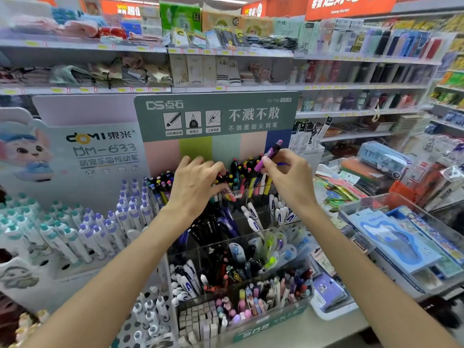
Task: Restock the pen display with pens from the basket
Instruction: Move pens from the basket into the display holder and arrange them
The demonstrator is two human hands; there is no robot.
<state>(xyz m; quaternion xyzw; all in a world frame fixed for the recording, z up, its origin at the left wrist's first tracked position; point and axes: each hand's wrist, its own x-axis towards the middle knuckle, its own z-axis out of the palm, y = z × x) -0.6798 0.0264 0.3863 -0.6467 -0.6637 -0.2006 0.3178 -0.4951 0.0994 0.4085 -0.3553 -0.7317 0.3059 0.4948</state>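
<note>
**Purple pen held over the top tier**

The right hand (pixel 286 172) pinches a purple pen (pixel 270 154) (tilted, cap end up) just above the pen display (pixel 241 247) top row. The left hand (pixel 194 183), fingers curled, grips pens (pixel 226 180) standing in that row, below the grey-green header card (pixel 216 116).

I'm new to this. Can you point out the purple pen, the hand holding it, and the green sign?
purple pen (pixel 272 153), head view, on its barrel.
right hand (pixel 288 175), head view, on its back.
green sign (pixel 216 116), head view, on its printed face.
</note>
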